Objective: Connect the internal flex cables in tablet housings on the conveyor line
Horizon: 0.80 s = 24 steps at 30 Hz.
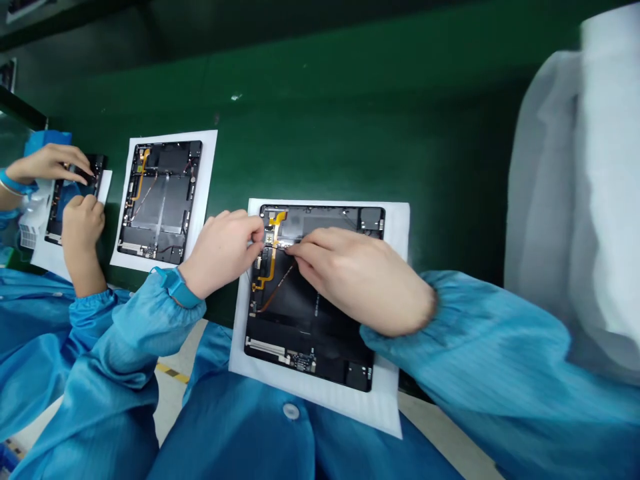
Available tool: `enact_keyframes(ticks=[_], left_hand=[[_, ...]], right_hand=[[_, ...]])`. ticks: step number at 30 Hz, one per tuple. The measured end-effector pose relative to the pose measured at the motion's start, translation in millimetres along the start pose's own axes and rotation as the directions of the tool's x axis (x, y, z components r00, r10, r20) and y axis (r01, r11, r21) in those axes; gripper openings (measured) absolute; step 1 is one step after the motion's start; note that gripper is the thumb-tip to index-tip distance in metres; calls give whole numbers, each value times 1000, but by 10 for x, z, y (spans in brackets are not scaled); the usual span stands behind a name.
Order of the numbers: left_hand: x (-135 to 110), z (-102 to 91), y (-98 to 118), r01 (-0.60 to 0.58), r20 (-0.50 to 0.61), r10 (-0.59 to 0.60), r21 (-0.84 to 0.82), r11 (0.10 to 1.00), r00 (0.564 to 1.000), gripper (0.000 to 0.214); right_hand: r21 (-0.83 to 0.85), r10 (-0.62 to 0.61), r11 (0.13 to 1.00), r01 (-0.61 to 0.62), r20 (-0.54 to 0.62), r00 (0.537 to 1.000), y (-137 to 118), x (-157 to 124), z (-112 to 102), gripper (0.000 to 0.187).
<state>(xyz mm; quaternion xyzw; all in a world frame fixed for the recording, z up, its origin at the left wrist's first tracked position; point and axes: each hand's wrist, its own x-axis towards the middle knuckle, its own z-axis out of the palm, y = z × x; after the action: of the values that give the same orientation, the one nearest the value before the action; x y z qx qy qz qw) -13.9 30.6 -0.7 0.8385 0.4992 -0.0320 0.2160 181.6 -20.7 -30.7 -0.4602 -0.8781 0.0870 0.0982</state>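
An opened tablet (pixel 330 360) lies in front of me, its inner side up, with an orange ribbon cable (pixel 273 263) along its left part. My left hand (pixel 220 250) is closed at the tablet's upper left edge, thumb and forefinger curled near the top of that cable. My right hand (pixel 355 277) reaches over the tablet from the right. Its fingertips are pinched together close to the ribbon cable, and what they hold is too small to make out. A thin brown cable (pixel 277 291) runs diagonally below the fingertips. The right hand hides the tablet's middle right part.
White foam sheet (pixel 385 413) lies under the tablet on the green table (pixel 350 147). A second opened tablet (pixel 173 193) rests on its own sheet to the left. Farther left, a co-worker's hands (pixel 83 223) work on another tablet. White foam sheeting (pixel 575 200) stands at the right.
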Motion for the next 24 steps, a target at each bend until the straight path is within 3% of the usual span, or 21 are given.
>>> enact_keyframes(ticks=[5,10,14,19,24], left_hand=[[146,-16,16,-139,54,135,101,985,989,17],[262,-39,-54,-309,110,304,30,950,946,14],[275,-86,-93,-335,143,333,-10,942,932,13],[255,-89,-55,-338,154,323,80,938,934,15],[261,-39,-28,-365,113,357,55,930,927,13]], right_hand=[[-10,35,999,-35,-66,997,9,-47,49,26],[21,61,998,-60,-70,996,10,-34,62,29],[36,71,997,-69,-62,996,12,-34,74,28],[-29,41,999,-43,-72,997,3,-26,71,26],[-84,5,996,-11,-66,998,-23,-11,39,28]])
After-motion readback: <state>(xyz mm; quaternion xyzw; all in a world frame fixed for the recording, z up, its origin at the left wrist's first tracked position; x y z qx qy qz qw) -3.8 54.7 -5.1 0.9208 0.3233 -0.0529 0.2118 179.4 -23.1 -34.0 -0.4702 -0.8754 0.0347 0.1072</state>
